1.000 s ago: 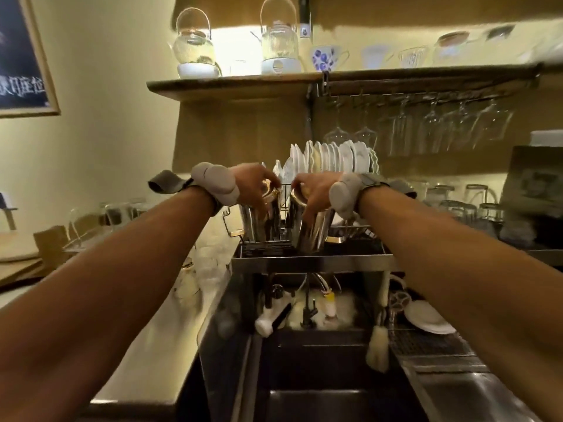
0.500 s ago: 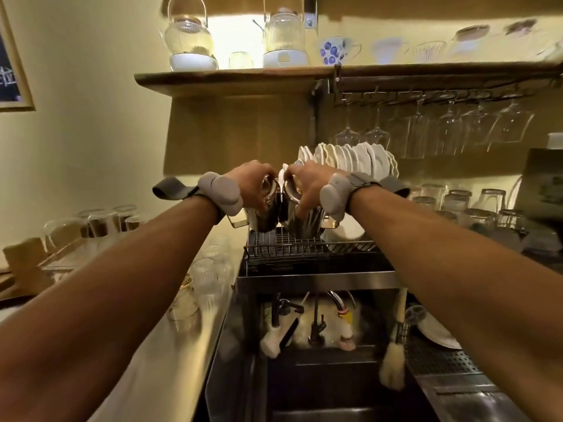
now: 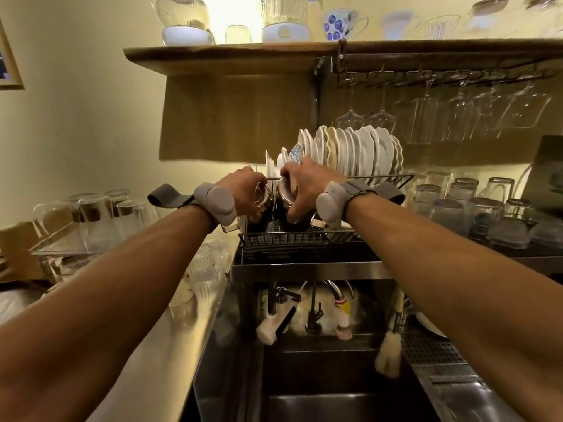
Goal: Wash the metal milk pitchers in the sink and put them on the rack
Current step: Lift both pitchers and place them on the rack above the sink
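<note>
Two metal milk pitchers stand side by side at the front left of the black wire dish rack [image 3: 307, 239], above the sink [image 3: 329, 400]. My left hand [image 3: 243, 190] grips the left pitcher [image 3: 261, 205] by its top. My right hand [image 3: 304, 190] grips the right pitcher [image 3: 289, 208] the same way, with its fingers curled over the rim. Both pitchers are upside down and rest on or just above the rack's wire floor; my hands hide most of them.
White plates [image 3: 359, 153] stand on edge at the back of the rack. Upturned glasses [image 3: 469, 208] crowd the counter to the right, more glasses [image 3: 97, 217] to the left. Wine glasses [image 3: 457, 111] hang under the wooden shelf [image 3: 231, 56]. Taps [image 3: 313, 312] and a brush [image 3: 388, 354] sit behind the sink.
Both hands have carried the pitchers forward and down onto the rack's wire floor. My view has tilted up towards the shelf.
</note>
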Motion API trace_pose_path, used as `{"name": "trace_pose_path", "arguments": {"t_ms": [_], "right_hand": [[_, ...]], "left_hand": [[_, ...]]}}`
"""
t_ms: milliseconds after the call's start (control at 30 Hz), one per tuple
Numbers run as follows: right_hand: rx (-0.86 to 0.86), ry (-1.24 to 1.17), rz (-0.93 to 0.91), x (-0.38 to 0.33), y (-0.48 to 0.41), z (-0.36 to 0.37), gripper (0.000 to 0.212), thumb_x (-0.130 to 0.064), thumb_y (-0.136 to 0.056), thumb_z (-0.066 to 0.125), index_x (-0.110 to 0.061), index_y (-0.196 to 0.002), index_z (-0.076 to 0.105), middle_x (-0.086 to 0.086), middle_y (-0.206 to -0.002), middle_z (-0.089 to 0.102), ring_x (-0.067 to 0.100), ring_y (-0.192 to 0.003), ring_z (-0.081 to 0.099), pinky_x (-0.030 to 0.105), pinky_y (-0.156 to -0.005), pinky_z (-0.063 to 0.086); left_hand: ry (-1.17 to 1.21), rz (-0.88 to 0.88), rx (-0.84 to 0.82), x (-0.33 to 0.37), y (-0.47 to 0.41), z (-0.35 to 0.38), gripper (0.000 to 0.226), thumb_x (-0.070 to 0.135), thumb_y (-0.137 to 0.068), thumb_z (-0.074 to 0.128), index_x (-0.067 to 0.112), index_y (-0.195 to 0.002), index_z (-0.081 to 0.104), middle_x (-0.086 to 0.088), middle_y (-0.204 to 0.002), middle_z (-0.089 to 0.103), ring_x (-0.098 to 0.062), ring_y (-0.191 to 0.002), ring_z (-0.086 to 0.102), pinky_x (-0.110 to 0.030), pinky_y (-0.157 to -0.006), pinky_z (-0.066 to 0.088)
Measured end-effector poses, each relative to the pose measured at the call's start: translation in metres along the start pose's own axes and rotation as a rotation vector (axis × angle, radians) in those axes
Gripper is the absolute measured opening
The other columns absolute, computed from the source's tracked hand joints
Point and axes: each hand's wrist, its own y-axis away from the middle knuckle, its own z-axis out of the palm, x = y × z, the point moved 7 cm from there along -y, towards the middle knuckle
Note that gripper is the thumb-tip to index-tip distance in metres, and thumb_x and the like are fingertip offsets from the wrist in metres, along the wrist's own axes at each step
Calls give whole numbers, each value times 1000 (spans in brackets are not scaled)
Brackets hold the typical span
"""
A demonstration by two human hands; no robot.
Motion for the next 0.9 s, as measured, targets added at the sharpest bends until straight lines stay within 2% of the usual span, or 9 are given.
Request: {"name": "trace_pose_path", "arguments": {"t_ms": [200,300,433,567,667,800,900], "right_hand": [[-29,7,3,7,8,22,108,-48,-52,89,-20,-140,33,11,-132,38,32,-116,51,42,-91,51],[-1,14,3,13,5,32,90,-43,-64,84,-20,-140,39,12,-134,36,33,-115,54,40,-95,49],[-23,56,-4,21,0,44,60,-33,-77,74,-18,-130,51,11,-130,45,30,-114,55,37,-93,47],[-8,19,-2,26,-3,50,58,-42,-75,73,-19,-124,54,6,-126,47,25,-110,54,37,-92,48],[37,1,-46,13,-8,46,58,-49,-75,71,-20,-123,54,4,-126,51,22,-110,53,35,-91,47],[67,-7,-142,-16,-16,42,54,-46,-80,69,-19,-124,55,3,-124,59,20,-112,56,33,-91,46],[18,1,-183,-32,-26,49,51,-42,-78,72,-17,-120,58,4,-118,62,21,-107,58,33,-88,48]], "left_hand": [[1,24,-16,1,-4,21,72,17,-60,84,13,-124,51,-11,-126,47,-30,-111,50,-37,-94,47],[31,28,-39,1,-12,37,79,15,-62,83,13,-132,47,-11,-130,44,-30,-115,49,-35,-98,43],[61,12,-49,-1,-20,50,80,15,-66,82,12,-137,44,-12,-135,43,-30,-121,47,-36,-102,41],[73,18,-78,-7,-24,60,81,26,-69,81,16,-139,42,-11,-137,47,-30,-125,46,-37,-105,37],[207,-2,-51,-16,-20,60,87,28,-69,82,18,-143,38,-9,-140,50,-29,-129,45,-32,-105,34],[339,-29,-29,-24,-14,56,93,24,-67,83,24,-146,34,-6,-134,57,-26,-121,53,-25,-95,37],[369,-69,-28,-34,-8,56,86,26,-67,83,24,-141,40,-5,-133,58,-27,-120,54,-28,-95,39]]}}
